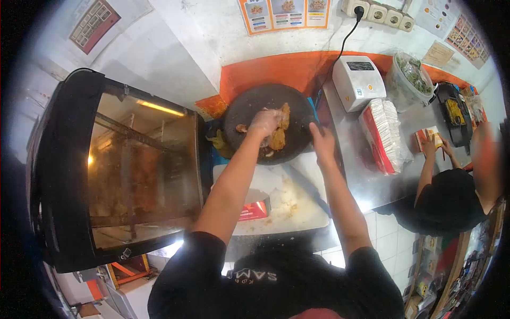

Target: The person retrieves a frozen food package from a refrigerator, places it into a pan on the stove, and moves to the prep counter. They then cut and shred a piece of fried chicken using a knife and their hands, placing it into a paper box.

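Lying in the middle of a round dark dish [244, 111], the golden-brown fried food [277, 141] spread in several pieces, the larger ones toward the dish's right side. The left grip [266, 120], apparently in a clear glove, was down on these pieces; whether its fingers had clenched on one or merely pressed, I could not tell. The right grip [322, 141] was curled at the dish's right edge beside a dark knob; what it grasped, if anything, could not be made out.

The dish sat toward the far edge of the counter [345, 143], before an orange wall panel [271, 70]. Between it and the counter's near edge lay a white board [284, 220], marked with brownish smears and carrying a red-and-white box [254, 210] near its left edge. Left of the board stood a glass-fronted cabinet [146, 186], lit inside.

To the right, along the far edge, came a white printer [361, 85] and a clear tub [408, 82] holding greens. Nearer stood a wrapped stack [382, 133]. Close to the counter's right end, a co-worker [443, 199] held a small box [428, 137] just beside a black tray [455, 116].
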The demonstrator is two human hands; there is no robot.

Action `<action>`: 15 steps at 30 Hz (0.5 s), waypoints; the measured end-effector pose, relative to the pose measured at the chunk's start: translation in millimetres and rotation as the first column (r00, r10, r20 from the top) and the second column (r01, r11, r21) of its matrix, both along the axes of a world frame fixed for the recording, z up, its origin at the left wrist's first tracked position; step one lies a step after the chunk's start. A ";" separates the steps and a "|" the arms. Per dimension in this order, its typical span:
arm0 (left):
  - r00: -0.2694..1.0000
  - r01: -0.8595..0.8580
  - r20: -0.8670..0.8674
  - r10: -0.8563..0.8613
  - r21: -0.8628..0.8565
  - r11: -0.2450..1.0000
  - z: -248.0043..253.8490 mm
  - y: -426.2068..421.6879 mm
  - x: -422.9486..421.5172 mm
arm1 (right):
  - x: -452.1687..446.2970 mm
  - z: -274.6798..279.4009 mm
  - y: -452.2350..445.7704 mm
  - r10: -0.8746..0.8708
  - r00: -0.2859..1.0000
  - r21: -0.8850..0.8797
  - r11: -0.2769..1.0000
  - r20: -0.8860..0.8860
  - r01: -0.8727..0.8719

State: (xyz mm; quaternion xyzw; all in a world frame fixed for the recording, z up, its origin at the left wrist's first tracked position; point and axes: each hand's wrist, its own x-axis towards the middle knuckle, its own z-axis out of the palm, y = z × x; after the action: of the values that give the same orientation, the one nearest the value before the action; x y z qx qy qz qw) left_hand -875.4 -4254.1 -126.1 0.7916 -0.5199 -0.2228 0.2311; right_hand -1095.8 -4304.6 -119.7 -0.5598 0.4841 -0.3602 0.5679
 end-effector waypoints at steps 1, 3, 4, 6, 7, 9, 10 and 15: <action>1.000 -0.003 -0.006 0.003 -0.006 1.000 13.0 1.4 -6.4 | -1.0 5.8 -8.3 0.003 1.000 -0.006 1.000 -0.006 -0.003; 0.971 -0.143 0.208 0.115 0.128 0.981 55.0 7.1 -20.2 | -3.0 27.7 -17.9 0.094 0.995 0.206 0.974 0.020 -0.096; 0.972 -0.149 0.204 0.121 0.129 0.980 46.5 7.6 -14.9 | 1.2 35.9 -21.6 0.131 0.991 0.164 0.978 0.012 -0.131; 0.959 -0.066 0.280 0.056 0.027 0.997 25.7 12.1 3.4 | 21.0 41.5 -26.8 0.140 0.990 -0.021 0.990 0.029 -0.140; 0.958 -0.070 0.280 0.059 0.030 0.997 36.1 19.3 5.3 | 32.5 43.9 -27.1 0.145 0.988 -0.208 0.969 0.050 -0.132; 0.936 -0.304 0.127 0.330 -0.184 0.935 79.1 40.4 -0.5 | 62.8 52.5 -15.5 0.107 0.994 -0.447 0.889 -0.013 -0.101; 0.903 -0.388 0.080 0.422 -0.269 0.882 85.9 51.3 -2.4 | 73.2 55.0 -12.1 0.049 0.997 -0.658 0.749 -0.063 -0.079; 0.808 -0.588 -0.285 0.516 -0.337 0.735 138.2 111.9 -44.3 | 115.8 8.2 -39.5 0.134 0.762 -0.409 0.777 -0.633 -0.477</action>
State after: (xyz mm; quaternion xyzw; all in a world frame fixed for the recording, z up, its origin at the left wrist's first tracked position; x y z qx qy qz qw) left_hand -919.7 -4142.3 12.1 0.8213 -0.2733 -0.0976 0.4911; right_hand -980.1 -4344.2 -111.5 -0.8537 0.4039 -0.1958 0.2640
